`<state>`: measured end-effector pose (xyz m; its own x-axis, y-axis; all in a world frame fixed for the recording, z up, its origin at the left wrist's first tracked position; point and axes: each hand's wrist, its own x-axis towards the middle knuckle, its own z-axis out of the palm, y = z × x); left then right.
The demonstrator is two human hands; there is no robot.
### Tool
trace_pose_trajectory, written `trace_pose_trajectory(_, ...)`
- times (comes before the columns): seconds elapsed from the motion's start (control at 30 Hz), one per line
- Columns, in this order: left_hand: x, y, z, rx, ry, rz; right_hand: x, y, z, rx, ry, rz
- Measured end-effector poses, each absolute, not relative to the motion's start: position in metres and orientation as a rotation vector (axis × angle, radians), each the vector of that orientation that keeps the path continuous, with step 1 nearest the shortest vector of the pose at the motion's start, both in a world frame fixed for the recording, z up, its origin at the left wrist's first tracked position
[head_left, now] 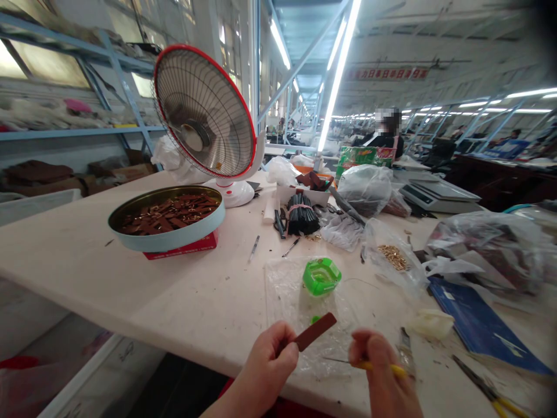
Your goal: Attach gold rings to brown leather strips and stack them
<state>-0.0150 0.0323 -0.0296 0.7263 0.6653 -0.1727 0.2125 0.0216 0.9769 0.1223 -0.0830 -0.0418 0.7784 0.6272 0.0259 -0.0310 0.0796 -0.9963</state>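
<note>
My left hand (270, 364) pinches a short brown leather strip (317, 333) between thumb and fingers, its free end pointing up and right. To the right, my right hand (382, 367) is closed around a yellow-handled awl (363, 365), whose thin metal spike points left below the strip. The two hands are apart. Just beyond the strip, a green plastic tub (322, 277) stands on a clear plastic sheet (282, 290). A small green piece (315, 320) lies behind the strip, partly hidden by it.
At left, a round tin (174, 235) of brown strips rests on a red box (183, 248), near a fan (204, 110). Yellow-handled pliers (483, 386) and a blue folder (485, 325) lie right. Behind are a bag of gold hardware (394, 256), pens and a scale (439, 190).
</note>
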Motion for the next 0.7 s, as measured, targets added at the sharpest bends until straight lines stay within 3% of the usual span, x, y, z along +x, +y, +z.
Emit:
trace_pose_trajectory(0.13, -0.014, 0.029, -0.03, 1.558, 0.701, 0.364, 0.102, -0.066, -0.049, -1.519, -0.79, 0.662)
trace_pose_trajectory(0.4, -0.015, 0.034, -0.035, 1.549, 0.761, 0.419, 0.097, -0.047, -0.059, -1.466, -0.766, 0.865)
trace_pose_trajectory(0.7, -0.008, 0.041, -0.045, 1.564, 0.752, 0.387, 0.089, -0.034, -0.08, -1.588, -0.732, 0.78)
